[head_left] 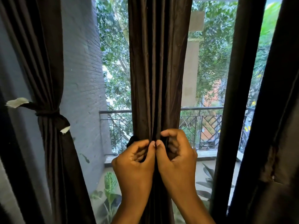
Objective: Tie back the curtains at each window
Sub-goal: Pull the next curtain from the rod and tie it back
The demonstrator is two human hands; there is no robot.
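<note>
We see the middle curtain (159,70) at frame centre, the tied curtain (48,101) left, the railing (200,109) behind them.

No text, label, brand, number or sign can be read anywhere in view.
</note>
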